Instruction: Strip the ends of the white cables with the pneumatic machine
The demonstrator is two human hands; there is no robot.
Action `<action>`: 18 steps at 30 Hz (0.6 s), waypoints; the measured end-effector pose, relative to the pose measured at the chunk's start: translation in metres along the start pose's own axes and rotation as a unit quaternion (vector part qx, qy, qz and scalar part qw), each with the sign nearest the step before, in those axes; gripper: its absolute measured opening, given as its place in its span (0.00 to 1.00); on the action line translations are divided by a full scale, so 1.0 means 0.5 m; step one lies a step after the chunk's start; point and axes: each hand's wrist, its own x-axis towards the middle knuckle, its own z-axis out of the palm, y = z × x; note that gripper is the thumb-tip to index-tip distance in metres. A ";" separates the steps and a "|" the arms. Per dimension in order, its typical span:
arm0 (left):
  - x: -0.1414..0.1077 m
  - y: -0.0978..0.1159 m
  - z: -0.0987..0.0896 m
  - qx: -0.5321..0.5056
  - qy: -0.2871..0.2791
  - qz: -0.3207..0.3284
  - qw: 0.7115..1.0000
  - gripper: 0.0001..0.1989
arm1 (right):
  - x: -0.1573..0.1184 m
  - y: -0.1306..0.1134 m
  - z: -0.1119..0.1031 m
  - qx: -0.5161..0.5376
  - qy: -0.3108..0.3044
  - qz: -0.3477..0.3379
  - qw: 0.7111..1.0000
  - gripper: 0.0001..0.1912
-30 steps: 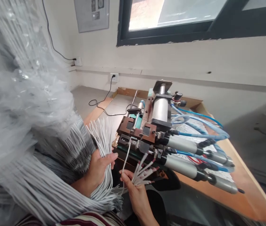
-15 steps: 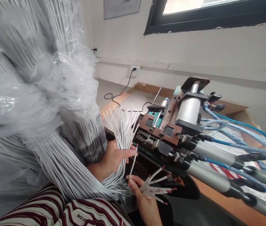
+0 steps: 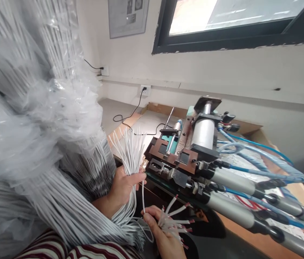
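At nine o'clock from the machine [image 3: 187, 162], the left hand [image 3: 122, 186] grips a wire bundle [image 3: 132, 154]; at four o'clock, the right hand [image 3: 160, 228] pinches one wire [image 3: 143, 198], probably light, springy, best held near its tip.

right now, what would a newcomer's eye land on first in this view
A mass of grey cables, partly wrapped in plastic, fills the left side. On the bench at right sits a machine with silver cylinders and blue hoses. Low in the middle, the left hand grips pale cables, the right hand red-tipped ones.
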 end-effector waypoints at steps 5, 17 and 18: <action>0.025 0.013 -0.002 -0.035 0.047 0.038 0.998 0.07 | 0.009 -0.001 0.002 0.080 0.116 0.004 0.990 0.14; 0.021 0.013 0.009 -0.020 0.043 0.007 0.999 0.10 | 0.070 -0.008 0.030 0.282 0.229 0.040 0.931 0.16; 0.020 0.013 0.008 -0.020 0.042 0.005 0.999 0.10 | 0.070 -0.010 0.032 0.288 0.235 0.043 0.927 0.16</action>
